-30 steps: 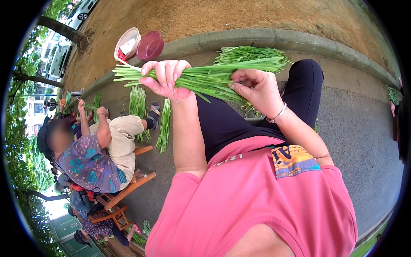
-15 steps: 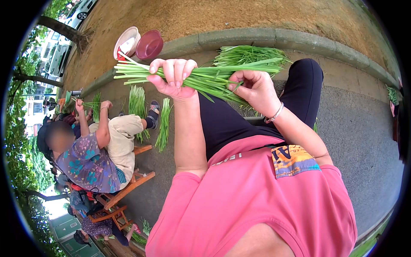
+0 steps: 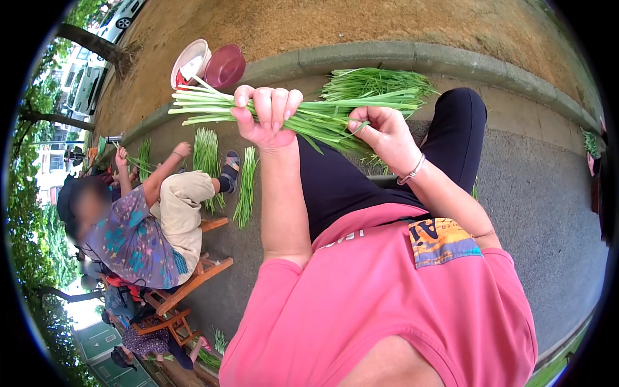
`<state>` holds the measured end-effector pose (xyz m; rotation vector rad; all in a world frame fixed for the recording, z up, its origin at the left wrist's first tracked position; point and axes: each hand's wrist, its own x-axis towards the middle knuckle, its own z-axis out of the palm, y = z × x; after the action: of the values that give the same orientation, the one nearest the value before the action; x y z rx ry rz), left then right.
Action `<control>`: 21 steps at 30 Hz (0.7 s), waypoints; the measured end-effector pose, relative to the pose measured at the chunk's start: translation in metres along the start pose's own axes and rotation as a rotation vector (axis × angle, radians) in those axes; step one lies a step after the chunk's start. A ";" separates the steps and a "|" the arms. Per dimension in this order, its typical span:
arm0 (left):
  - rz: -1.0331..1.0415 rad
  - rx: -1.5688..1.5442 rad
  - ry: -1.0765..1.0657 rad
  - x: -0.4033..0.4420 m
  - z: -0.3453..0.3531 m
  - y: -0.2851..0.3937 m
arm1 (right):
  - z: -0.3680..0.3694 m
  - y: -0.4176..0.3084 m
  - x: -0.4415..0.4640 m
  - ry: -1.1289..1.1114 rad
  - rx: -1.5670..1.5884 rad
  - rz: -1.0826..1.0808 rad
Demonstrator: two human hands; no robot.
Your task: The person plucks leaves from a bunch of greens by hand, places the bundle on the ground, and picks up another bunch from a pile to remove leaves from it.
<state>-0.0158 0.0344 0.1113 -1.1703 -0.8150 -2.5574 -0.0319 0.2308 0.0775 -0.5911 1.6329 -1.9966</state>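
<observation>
Two hands: left hand (image 3: 271,119) wrapped round the green bundle (image 3: 322,122); right hand (image 3: 385,134) pinching its leaves between thumb and fingers.
One green bundle: held above the lap (image 3: 351,177), pale stems pointing left.
Two basins: pale basin (image 3: 183,57), white and red items (image 3: 191,67) inside, beside maroon basin (image 3: 225,66).
One leafy heap (image 3: 377,85): beside the kerb (image 3: 451,59).
Two bunches (image 3: 206,155) (image 3: 246,190): on the ground (image 3: 248,258) near one seated person's foot (image 3: 231,166).

Long green stalk bunch (image 3: 322,122): upper middle, in the left hand (image 3: 267,117), its leafy end at the right hand (image 3: 382,130).
Leafy green heap (image 3: 374,82): behind the bunch, before the grey concrete curb (image 3: 451,57).
Round pale pink basin (image 3: 196,50): upper left, just left of the round dark red basin (image 3: 225,66).
Two green stalk bundles (image 3: 245,193): left of centre, on grey pavement (image 3: 529,193).
Brown wooden chair (image 3: 193,284): lower left, under a seated person (image 3: 132,229).
</observation>
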 end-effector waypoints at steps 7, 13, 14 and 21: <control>0.044 -0.021 0.137 -0.005 0.005 0.002 | 0.006 -0.008 -0.008 0.222 0.401 0.000; 0.131 -0.052 0.235 -0.011 0.006 0.017 | -0.037 -0.031 -0.007 -0.190 0.031 0.003; 0.136 -0.041 0.233 -0.011 0.005 0.016 | -0.047 -0.029 -0.006 -0.224 -0.094 -0.022; 0.102 -0.007 0.315 -0.020 0.001 0.024 | -0.079 -0.023 -0.001 -0.060 -0.986 -0.066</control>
<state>0.0073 0.0146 0.1064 -0.7589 -0.6551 -2.5681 -0.0815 0.2956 0.0846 -1.0197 2.5274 -1.0661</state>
